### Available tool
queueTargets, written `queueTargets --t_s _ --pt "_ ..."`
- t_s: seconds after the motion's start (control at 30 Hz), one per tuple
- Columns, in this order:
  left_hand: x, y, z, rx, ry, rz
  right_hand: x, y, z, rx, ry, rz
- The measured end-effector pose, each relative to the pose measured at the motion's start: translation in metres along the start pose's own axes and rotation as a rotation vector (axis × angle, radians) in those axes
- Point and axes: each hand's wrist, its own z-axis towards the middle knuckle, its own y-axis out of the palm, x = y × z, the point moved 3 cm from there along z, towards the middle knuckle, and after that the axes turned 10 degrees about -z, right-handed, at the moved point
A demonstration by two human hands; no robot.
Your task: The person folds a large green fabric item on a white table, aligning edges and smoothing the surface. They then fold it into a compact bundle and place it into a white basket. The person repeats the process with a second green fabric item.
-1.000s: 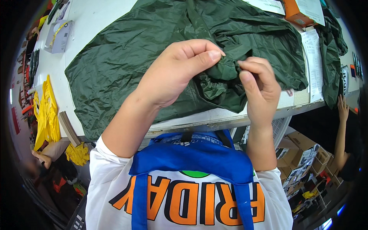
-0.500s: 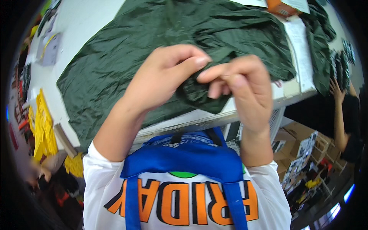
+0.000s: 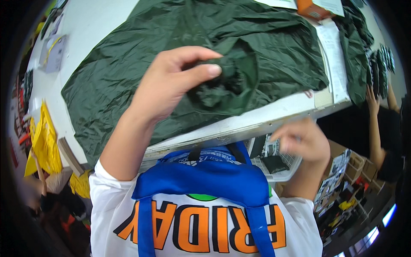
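Green fabric (image 3: 115, 77): thin, crinkled, glossy
Left grip (image 3: 167, 79): I pinch its gathered folds
Right grip (image 3: 306, 139): apart from the fabric, nearer me, blurred; I can't tell its closure

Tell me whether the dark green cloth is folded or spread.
Mostly spread: the green cloth lies across the table, bunched where the left hand pinches it.

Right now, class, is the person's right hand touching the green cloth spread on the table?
Apart: the head view shows a strip of white table between the right hand and the green cloth.
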Motion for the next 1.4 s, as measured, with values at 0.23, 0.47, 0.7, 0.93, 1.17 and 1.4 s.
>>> queueTargets --t_s 0.23,0.47,0.7,0.93,1.17,1.4 --pt "0.0 0.01 0.001 -0.113 -0.033 0.021 -0.044 0.021 0.063 0.748 -0.208 0.218" --pt "0.001 -0.001 -0.013 -0.126 0.076 -0.167 -0.048 0.042 0.088 0.815 -0.191 0.091" --pt "0.013 0.004 -0.026 -0.086 0.029 -0.175 -0.062 0.049 0.089 1.0 -0.261 0.04" --pt "0.016 0.014 -0.033 -0.025 0.178 0.078 -0.063 0.054 0.092 0.987 -0.206 -0.003" --pt "0.015 0.01 -0.032 0.015 0.203 0.094 -0.048 0.043 0.086 0.655 -0.306 0.665" --pt "0.015 0.022 -0.031 0.017 0.35 0.319 -0.063 0.051 0.084 0.705 -0.442 0.602"
